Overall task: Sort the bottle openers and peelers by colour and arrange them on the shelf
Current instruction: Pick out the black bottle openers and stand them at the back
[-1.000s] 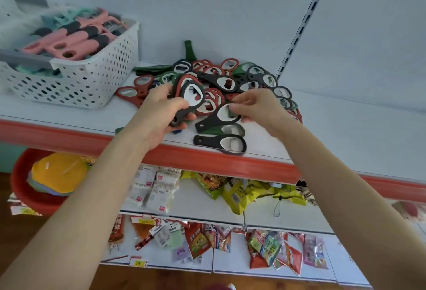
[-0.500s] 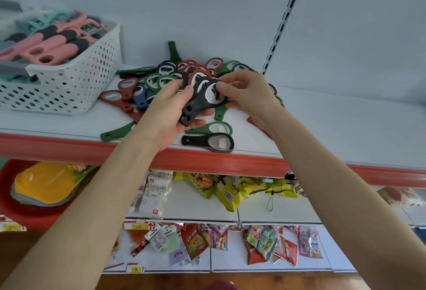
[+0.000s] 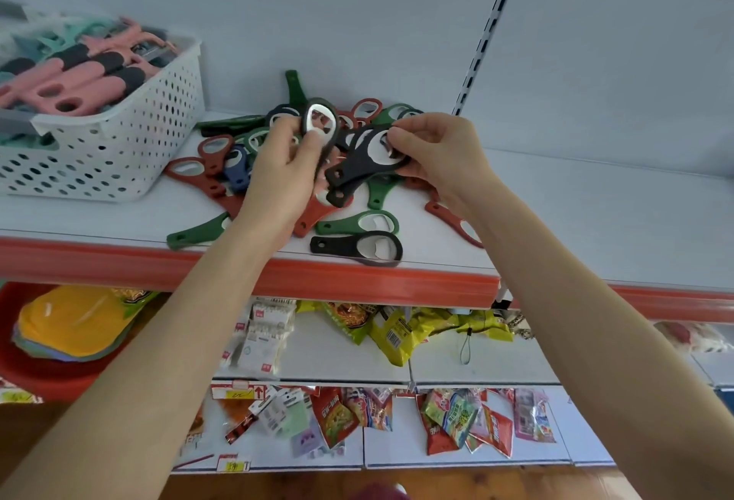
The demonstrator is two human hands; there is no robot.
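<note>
Top shelf, white laminate board [image 3: 595,221] with a red-orange front strip [image 3: 357,285]. Left hand [image 3: 286,178]: fingers curled round one black-handled bottle opener with a steel ring [image 3: 310,122], held upright above the heap. Right hand [image 3: 437,154]: fingertips pinch the ring end of a black flat bottle opener [image 3: 353,172], handle slanting down-left, lifted off the board; a second black one seems stacked under it. Mixed heap of red, green, black and blue bottle openers [image 3: 214,150]: mid-shelf, against the back wall. Strays nearer the front: a black opener [image 3: 357,247] lying right at the strip, a green opener [image 3: 357,223] just behind it, another green opener [image 3: 194,233] to the left, a red opener [image 3: 452,221] to the right. White perforated plastic basket [image 3: 119,150]: far left, holding pink and teal peelers with black grips [image 3: 79,78]. Open board runs right of the heap, past the slotted upright [image 3: 484,34].
</note>
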